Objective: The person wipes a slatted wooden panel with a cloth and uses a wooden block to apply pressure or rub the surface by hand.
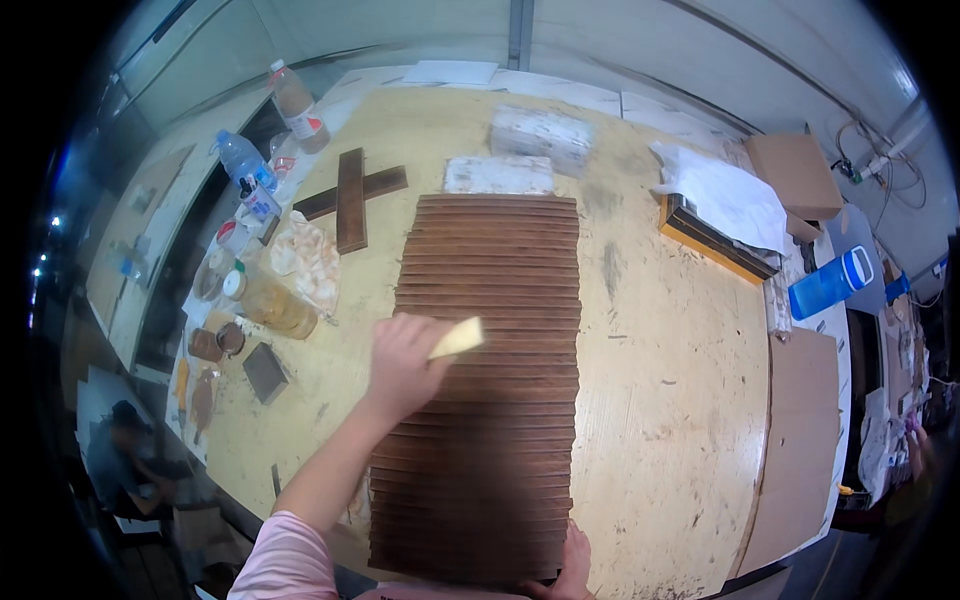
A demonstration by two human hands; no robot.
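Gripping a pale yellow block [460, 338], the left hand [405, 365] was over the left half of a panel of dark brown slats [490, 270], fingers closed round the block; whether the block touched the wood could not be told. Right hand [572, 568] at the panel's lower right corner, partly cut off by the lower edge of view; could not tell whether its fingers were apart or clamped on the slats. The panel lay lengthwise along the middle of the pale, stained worktop [670, 430], its slats running crosswise; its near part was in dark shadow. Just beyond its far end sat a white slab [498, 175]; to the left, two brown boards [351, 220] lay crossed, one over the other; nearer, a crumpled, stained cloth [312, 262], a bottle of yellowish liquid [275, 305] tilted in view, and a dark flat block [265, 373]; far right, a blue bottle [825, 285] with a looped lid.
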